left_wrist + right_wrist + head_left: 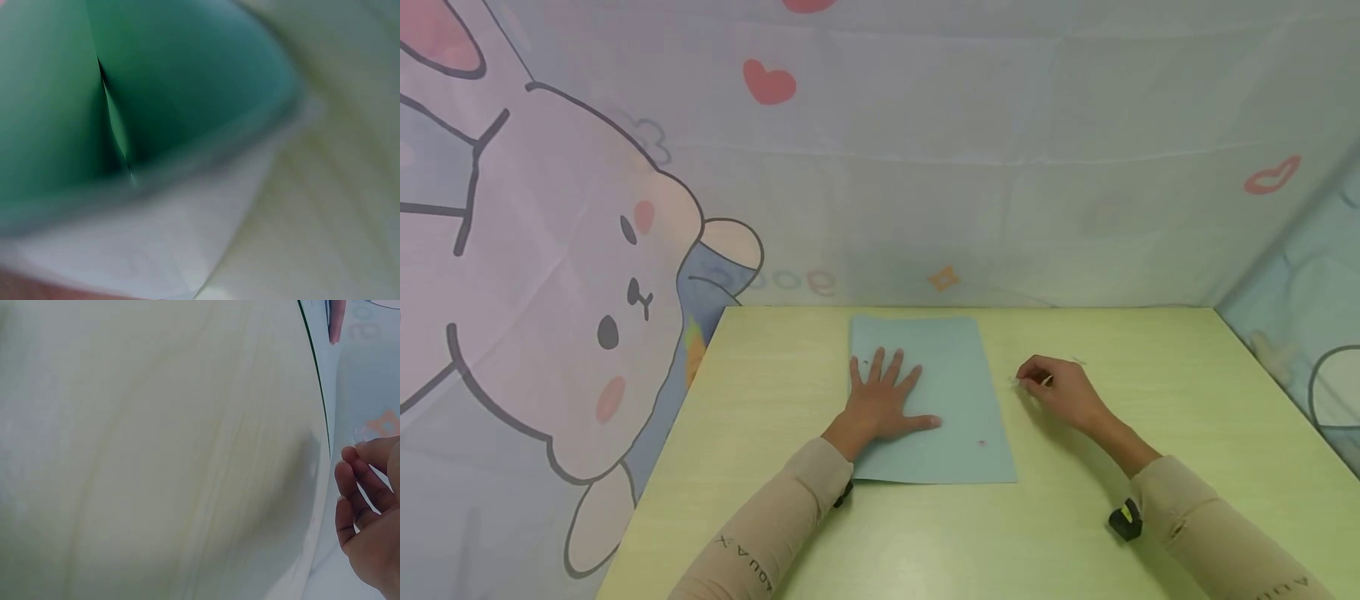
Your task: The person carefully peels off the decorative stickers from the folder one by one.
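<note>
One sheet of teal paper (947, 400) lies on the pale green table (1150, 400), and my left hand (880, 404) rests flat on its left half, fingers straight and spread, pinning it down. I judge it light, thin and floppy, quick to slide on the smooth top and easy to crease; an edge or corner just right of my left thumb looks the best place to lift it. My right hand (1060, 387) sits on the table just right of the sheet, clear of it, fingers curled, pinching something tiny and pale that I cannot identify. Two small reddish specks mark the paper.
</note>
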Motion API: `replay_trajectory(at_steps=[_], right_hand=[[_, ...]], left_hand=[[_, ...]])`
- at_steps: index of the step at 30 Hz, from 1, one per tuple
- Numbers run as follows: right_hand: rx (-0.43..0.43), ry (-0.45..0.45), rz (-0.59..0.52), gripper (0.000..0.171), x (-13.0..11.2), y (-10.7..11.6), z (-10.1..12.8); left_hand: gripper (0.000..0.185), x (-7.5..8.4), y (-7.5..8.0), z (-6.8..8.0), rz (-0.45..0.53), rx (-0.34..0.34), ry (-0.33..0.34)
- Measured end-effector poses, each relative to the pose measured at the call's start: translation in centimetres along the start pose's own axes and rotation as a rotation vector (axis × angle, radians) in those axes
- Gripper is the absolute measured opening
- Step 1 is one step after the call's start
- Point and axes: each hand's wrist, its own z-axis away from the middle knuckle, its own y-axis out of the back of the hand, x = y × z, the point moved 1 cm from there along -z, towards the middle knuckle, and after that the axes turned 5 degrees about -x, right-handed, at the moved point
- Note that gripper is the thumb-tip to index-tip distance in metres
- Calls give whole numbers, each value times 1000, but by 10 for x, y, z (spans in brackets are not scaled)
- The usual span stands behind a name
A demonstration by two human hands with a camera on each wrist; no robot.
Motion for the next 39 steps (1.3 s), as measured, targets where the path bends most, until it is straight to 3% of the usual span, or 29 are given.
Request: replay_trajectory(at_steps=[9,25,39], right_hand=[[52,-39,-47,7,10,12,5],[161,-275,-65,25,44,38,29],[104,-428,-43,30,71,58,45]], left_hand=[[102,1,1,1,5,10,-1],[102,3,3,3,-2,14,-1],[102,3,6,5,5,14,-6]])
